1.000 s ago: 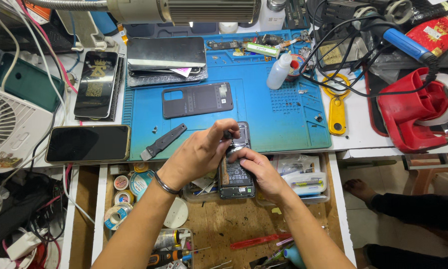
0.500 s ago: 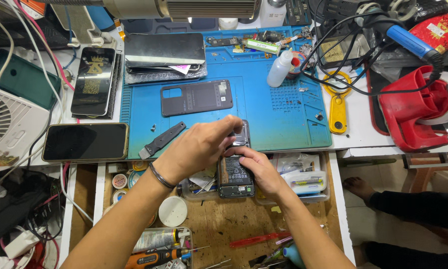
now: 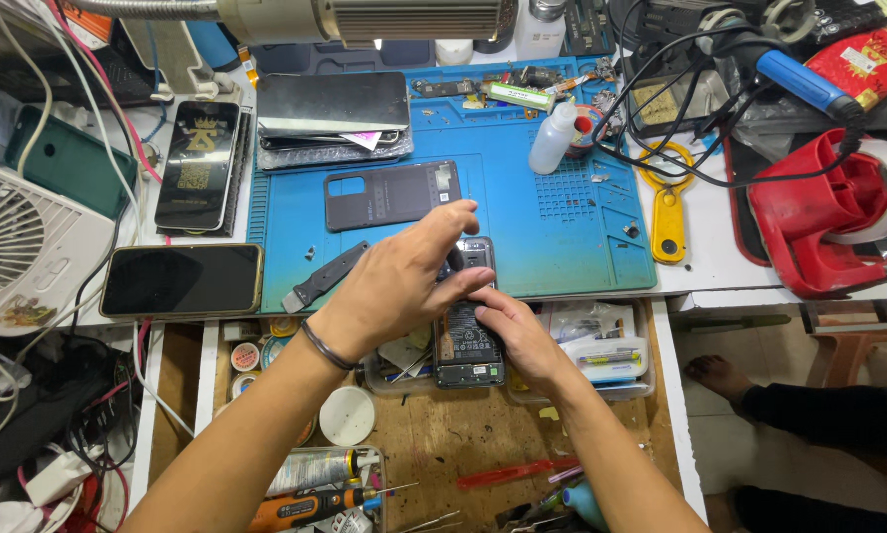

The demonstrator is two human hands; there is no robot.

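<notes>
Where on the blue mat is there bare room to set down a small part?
The blue mat is bare right of the opened phone, below the white squeeze bottle, and along its left edge beside the dark back cover. The top edge is crowded.

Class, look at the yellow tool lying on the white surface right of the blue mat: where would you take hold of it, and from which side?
Grip the yellow tool by its straight lower handle, coming from above with fingers across its narrow sides. It lies flat, handle pointing toward the person; its ring end sits under black cables, so that end is a poorer hold.
</notes>
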